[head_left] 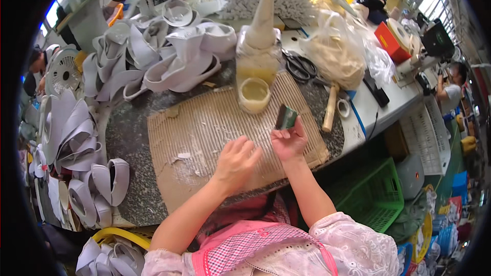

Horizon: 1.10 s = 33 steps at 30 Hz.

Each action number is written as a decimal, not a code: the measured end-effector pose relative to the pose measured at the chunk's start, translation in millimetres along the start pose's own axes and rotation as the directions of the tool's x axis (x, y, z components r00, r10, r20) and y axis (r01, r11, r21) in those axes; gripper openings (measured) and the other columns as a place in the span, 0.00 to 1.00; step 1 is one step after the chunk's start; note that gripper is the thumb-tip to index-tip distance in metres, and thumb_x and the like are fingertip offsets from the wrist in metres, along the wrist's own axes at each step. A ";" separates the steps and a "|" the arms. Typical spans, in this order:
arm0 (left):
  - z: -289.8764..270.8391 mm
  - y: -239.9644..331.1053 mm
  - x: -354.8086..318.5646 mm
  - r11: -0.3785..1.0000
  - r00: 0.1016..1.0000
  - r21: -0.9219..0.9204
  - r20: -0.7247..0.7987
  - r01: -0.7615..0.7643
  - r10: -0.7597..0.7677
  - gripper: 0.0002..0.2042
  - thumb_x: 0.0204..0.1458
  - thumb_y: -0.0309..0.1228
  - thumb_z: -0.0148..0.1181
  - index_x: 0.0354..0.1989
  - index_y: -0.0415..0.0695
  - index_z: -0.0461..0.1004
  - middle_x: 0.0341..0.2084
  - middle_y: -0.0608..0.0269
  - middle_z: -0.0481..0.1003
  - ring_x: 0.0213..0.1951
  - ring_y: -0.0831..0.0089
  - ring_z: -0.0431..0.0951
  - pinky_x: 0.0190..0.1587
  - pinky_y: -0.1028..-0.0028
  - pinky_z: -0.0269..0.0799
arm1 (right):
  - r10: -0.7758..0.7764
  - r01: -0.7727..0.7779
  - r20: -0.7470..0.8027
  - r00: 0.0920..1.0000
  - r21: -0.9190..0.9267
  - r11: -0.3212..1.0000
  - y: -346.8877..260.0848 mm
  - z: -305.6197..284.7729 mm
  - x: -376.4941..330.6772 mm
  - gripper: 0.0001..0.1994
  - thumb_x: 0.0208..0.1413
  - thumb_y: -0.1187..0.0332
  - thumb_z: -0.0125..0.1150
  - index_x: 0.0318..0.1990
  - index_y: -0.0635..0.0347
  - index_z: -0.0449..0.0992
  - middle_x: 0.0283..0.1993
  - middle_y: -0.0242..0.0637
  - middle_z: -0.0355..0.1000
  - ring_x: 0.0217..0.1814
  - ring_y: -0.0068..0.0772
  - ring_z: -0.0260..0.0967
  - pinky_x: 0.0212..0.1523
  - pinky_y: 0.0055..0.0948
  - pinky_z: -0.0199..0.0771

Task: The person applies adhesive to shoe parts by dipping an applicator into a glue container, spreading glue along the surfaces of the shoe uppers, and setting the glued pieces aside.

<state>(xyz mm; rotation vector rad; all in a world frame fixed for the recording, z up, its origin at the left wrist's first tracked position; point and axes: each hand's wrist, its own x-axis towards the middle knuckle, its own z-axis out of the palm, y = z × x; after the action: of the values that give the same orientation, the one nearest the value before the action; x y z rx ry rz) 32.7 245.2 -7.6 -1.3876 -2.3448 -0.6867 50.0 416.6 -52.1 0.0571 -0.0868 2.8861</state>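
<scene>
My right hand point(290, 142) is closed around a small dark green flat block point(286, 117), held upright over the right part of the corrugated cardboard point(204, 117). What kind of tool the block is, I cannot make out. Palm down and with nothing visible in it, my left hand point(237, 162) hovers over the cardboard's front part, its fingers loosely bent and a little apart. White scraps point(183, 156) and pale smears mark the sheet left of that hand. Beyond my hands stands a clear glue container point(254, 92) with yellowish contents and a pale cone-shaped top.
Grey-white curved shoe pieces point(184, 61) pile up at the back left and along the left edge. Black scissors point(300, 66), a wooden-handled tool point(331, 108) and a tape roll point(344, 108) lie right. A green crate point(373, 199) sits below the table's right edge. Other people work behind.
</scene>
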 end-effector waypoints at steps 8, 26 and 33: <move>-8.3 8.6 -12.3 0.878 0.838 0.183 0.434 -0.443 0.332 0.08 0.33 0.31 0.51 0.23 0.41 0.69 0.24 0.65 0.66 0.37 0.72 0.65 0.34 0.76 0.60 | -0.022 0.005 -0.123 0.992 -0.131 0.991 -14.2 -8.2 -4.9 0.10 0.51 0.61 0.53 0.26 0.55 0.76 0.28 0.30 0.73 0.18 0.23 0.58 0.26 0.24 0.55; 0.1 26.0 23.4 0.822 0.549 0.081 0.780 -0.563 0.300 0.03 0.38 0.33 0.55 0.19 0.53 0.75 0.20 0.74 0.73 0.25 0.73 0.72 0.36 0.68 0.57 | -0.008 0.004 -0.098 0.995 -0.047 0.999 -14.6 -15.3 -6.0 0.13 0.52 0.62 0.51 0.37 0.62 0.74 0.30 0.40 0.72 0.17 0.22 0.57 0.25 0.22 0.56; -25.6 -12.6 -18.6 0.083 0.519 -0.578 0.649 0.812 -0.556 0.27 0.52 0.54 0.41 0.35 0.41 0.75 0.18 0.61 0.71 0.22 0.73 0.71 0.28 0.73 0.66 | -0.005 0.002 -0.070 0.998 -0.043 0.999 -19.4 -6.6 -7.3 0.11 0.52 0.61 0.51 0.34 0.59 0.74 0.30 0.37 0.73 0.18 0.23 0.60 0.26 0.24 0.58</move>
<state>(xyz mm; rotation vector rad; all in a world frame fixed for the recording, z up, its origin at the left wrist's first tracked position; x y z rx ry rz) 31.3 212.3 1.2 -0.3088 -2.9771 -2.3954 61.7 433.9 -57.9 -0.0525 -0.1352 2.8783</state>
